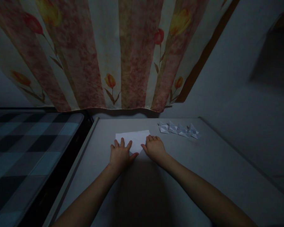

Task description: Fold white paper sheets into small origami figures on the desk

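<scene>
On the white tabletop (104,129): one sheet of plain white paper (136,138), towards the far side, partly under my hands.
Left hand (120,156): palm down, fingers splayed wide over the sheet's left part; seems to pin it, nothing clasped.
Right hand (155,148): fingers drawn together and curled at the sheet's right edge, thumb apart and pointing left over the paper. Whether it pinches that edge I cannot tell; my own knuckles cover it.
Handling the sheet: reads to me as flattening and aligning. Best done with the left as steady anchor, weight spread, and the right squaring the edge before any real pressure; press lightly first, working outward, so no skewed crease sets.
Lie of the sheet: long axis seems to run left to right, across my view. Far edge slightly aslant, right end farther from me. Near edge partly hidden by my hands.
Folded paper pieces (182,130): four, pointed, in a row at far right, apart from the sheet.
Surroundings: striped tulip curtain (143,63) beyond; checked mattress (21,164) at left. Dim light.
</scene>
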A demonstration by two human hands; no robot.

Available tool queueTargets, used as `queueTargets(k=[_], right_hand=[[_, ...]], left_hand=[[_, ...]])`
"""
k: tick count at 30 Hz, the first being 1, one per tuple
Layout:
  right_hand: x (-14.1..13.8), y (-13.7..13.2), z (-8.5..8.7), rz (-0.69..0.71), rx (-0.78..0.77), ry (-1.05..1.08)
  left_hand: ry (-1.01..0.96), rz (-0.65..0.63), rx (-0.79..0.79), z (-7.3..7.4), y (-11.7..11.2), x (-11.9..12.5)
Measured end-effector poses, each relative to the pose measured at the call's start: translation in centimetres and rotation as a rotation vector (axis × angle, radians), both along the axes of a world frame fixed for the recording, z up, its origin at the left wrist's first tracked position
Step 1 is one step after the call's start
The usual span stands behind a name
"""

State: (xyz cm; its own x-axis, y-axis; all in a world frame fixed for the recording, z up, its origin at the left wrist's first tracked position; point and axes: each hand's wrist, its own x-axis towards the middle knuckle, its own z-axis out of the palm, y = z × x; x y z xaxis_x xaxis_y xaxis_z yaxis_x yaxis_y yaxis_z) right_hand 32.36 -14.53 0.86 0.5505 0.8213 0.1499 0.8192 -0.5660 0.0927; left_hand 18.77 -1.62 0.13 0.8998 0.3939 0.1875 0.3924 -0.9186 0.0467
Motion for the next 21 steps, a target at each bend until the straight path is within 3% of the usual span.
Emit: queueTargets(k=[4, 12, 21], right_hand=[[1.1, 1.3, 1.1, 0.006, 0.013, 0.005], [4.7, 4.6, 1.0, 0.216, 0.073, 0.288], [3.9, 3.6, 0.7, 0.318, 0.234, 0.142]], left_hand=[[0.042, 0.014, 0.022, 0.0, -0.1, 0.0], [0.038, -0.087, 0.042, -0.1, -0.1, 0.0], [-0.005, -0.185, 0.046, -0.2, -0.1, 0.2]])
